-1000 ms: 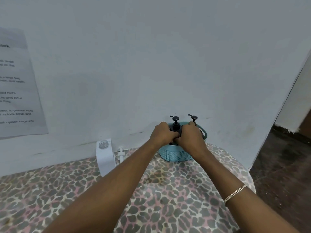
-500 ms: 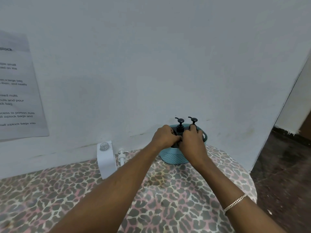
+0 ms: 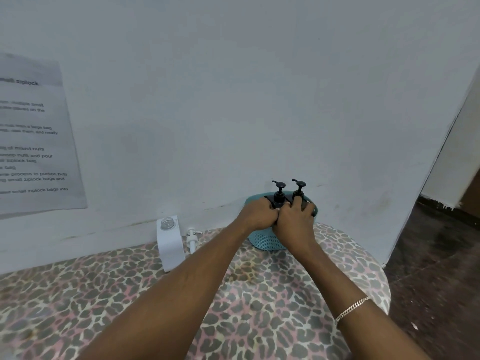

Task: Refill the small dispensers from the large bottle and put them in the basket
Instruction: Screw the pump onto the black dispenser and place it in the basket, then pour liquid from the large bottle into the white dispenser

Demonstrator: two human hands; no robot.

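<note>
Two small black pump dispensers stand side by side in the teal basket [image 3: 265,241] at the back of the table, against the wall. My left hand [image 3: 255,214] grips the left dispenser [image 3: 279,194] around its body. My right hand [image 3: 296,220] has its fingers curled over the shoulder of the right dispenser [image 3: 300,189]. Both hands touch each other and hide the bottles' bodies; only the pump heads show above them. The large white bottle [image 3: 170,242] stands uncapped to the left, with its white pump [image 3: 192,239] beside it.
The table wears a leopard-print cloth [image 3: 259,294] and its rounded edge drops off at the right to a dark floor [image 3: 436,255]. A printed paper sheet [image 3: 33,141] hangs on the white wall at the left.
The left dispenser has shifted right in the basket, closer to the right one. Both hands stay on the dispensers, and the view has tilted slightly.
</note>
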